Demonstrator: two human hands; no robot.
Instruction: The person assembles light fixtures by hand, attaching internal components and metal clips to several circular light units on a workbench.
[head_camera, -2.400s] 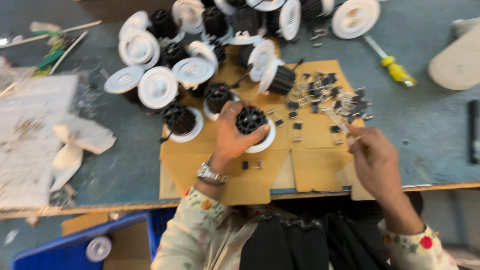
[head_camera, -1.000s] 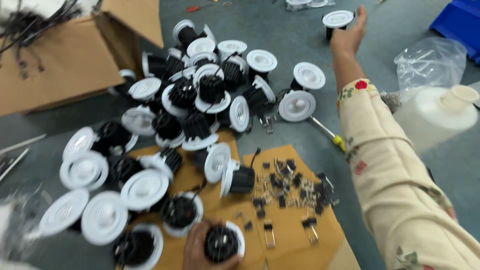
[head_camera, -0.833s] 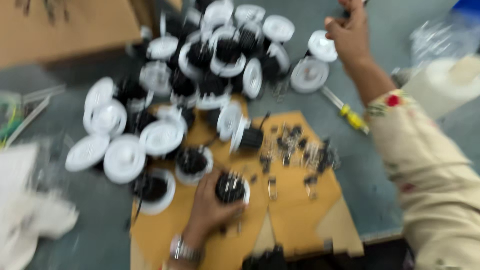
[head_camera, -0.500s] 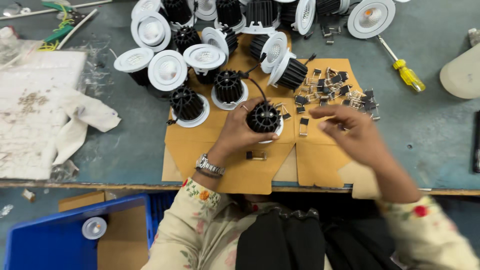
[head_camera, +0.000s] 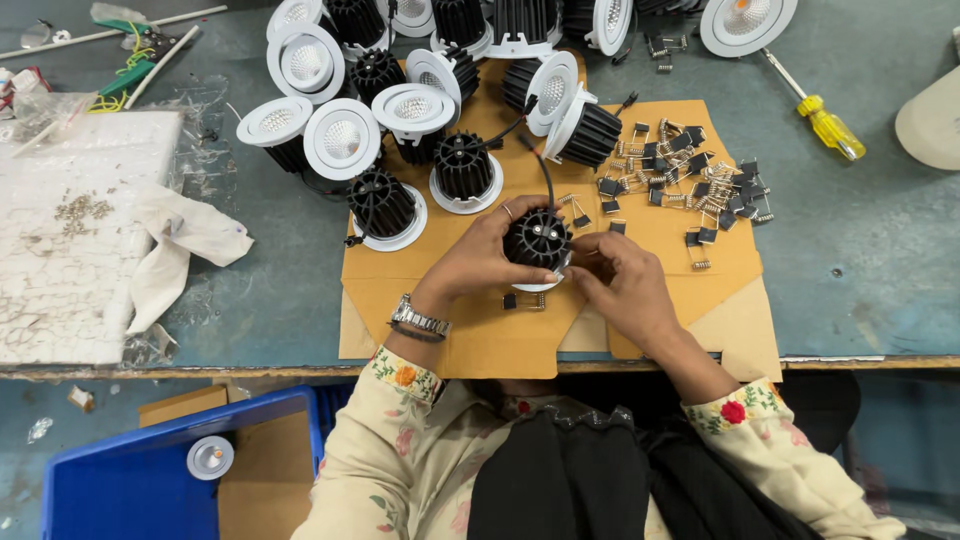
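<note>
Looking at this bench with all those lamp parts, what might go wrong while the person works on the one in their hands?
The small spring clips lie loose on the cardboard sheet; a brush of the right hand might scatter them. One clip sits right under the black finned lamp held by the left hand and could get pushed off unnoticed. The lamp's wire may snag neighbouring lamps.

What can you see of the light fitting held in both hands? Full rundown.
The light fitting is a round downlight: black finned heat sink facing up, white rim partly showing underneath. A black wire rises from its top. It sits over the brown cardboard, the left hand cupping its left side, the right hand touching its right edge.
</note>
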